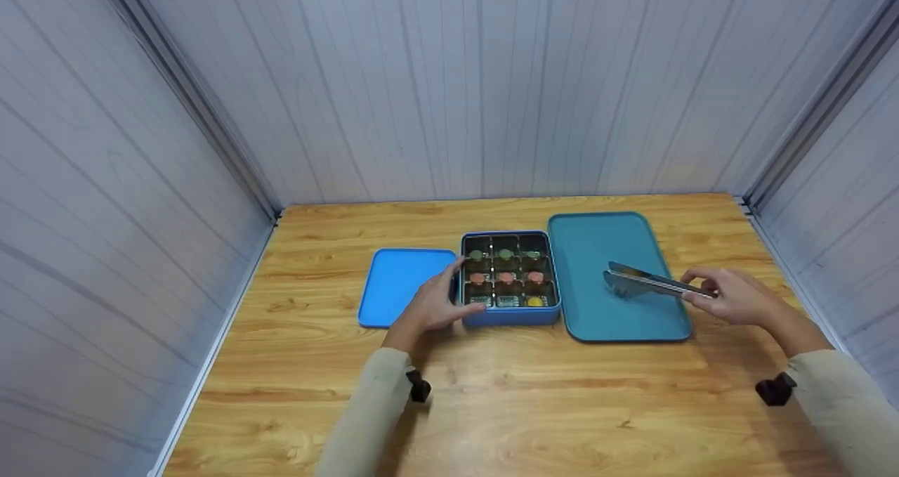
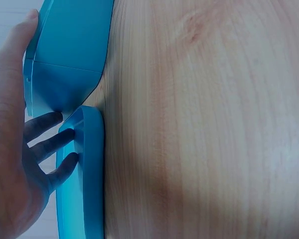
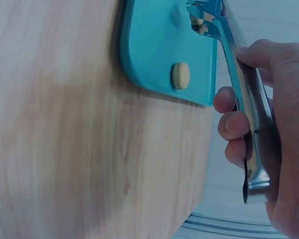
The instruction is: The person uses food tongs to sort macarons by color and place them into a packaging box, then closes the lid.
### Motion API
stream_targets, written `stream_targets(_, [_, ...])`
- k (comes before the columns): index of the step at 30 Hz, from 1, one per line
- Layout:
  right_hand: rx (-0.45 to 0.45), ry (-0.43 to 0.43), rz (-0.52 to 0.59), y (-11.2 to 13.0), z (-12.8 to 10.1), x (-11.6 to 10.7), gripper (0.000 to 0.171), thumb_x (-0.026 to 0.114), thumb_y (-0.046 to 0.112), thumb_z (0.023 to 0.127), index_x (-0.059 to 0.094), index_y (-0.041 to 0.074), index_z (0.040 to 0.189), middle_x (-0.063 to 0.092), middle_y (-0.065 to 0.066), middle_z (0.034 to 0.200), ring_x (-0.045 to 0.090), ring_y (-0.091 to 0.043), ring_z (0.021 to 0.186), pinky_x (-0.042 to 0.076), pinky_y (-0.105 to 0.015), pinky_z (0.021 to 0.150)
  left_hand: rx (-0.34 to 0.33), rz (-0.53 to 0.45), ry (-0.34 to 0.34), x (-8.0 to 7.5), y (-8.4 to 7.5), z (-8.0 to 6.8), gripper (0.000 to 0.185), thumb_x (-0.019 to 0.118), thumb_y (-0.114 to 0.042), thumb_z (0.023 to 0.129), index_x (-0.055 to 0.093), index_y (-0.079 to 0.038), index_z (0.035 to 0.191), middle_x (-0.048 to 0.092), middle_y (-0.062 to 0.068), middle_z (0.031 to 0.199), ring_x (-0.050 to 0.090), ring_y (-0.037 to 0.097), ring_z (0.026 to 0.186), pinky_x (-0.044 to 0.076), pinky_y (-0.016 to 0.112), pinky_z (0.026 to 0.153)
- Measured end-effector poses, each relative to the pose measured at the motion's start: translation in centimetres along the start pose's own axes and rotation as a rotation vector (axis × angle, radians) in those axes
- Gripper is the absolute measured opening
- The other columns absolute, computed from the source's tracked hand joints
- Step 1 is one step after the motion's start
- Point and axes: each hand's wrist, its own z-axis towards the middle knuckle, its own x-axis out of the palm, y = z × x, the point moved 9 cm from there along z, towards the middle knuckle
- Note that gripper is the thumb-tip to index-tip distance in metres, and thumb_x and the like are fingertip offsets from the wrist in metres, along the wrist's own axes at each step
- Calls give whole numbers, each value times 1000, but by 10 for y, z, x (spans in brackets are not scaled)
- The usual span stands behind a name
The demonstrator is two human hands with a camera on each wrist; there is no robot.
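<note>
Metal tongs point(image 1: 653, 283) are in the right hand point(image 1: 730, 296), low over the green-blue tray point(image 1: 611, 322). Thumb and fingers press on both sides, so the two arms sit close together. The tips are around something pale point(image 3: 203, 28); I cannot tell if they squeeze it tight. The hand is far from the tips, perhaps so skin does not touch the pieces. A pale oval piece point(image 3: 180, 75) lies near the tray's edge.

The left hand point(image 1: 435, 305) is spread wide at the near left corner of the blue box point(image 1: 520, 316), maybe to make it sit steady. Some fingers are by the blue lid point(image 1: 400, 287), which lies flat beside the box.

The box has nine little spaces. Green pieces point(image 1: 505, 254) are at the back, pink pieces point(image 1: 506, 278) in the middle, and one yellow piece point(image 1: 535, 302) at the front right. Thin walls keep them apart. The rims of tray and box stand between the tongs and these spaces. All this is on a wooden table point(image 1: 491, 400).
</note>
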Motion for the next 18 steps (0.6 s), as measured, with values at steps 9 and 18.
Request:
stream_targets(9, [-59,-49,-30,17,6,-15,15,73,20,110,76,9,120,56,10,62,34,0,50,31,-23,50,-10,1,3,-2,-1,2,114,83,-67,93,24,-26,182,40,17,183,42,46,168,37,71,135])
stream_targets(18, [-68,-34,-20,34,14,-16,13,73,21,111,76,12,119,60,9,65,35,0,52,31,-23,52,-8,-5,6,-1,0,2,114,84,-64,93,24,-25,182,39,16,184,42,46,168,37,71,134])
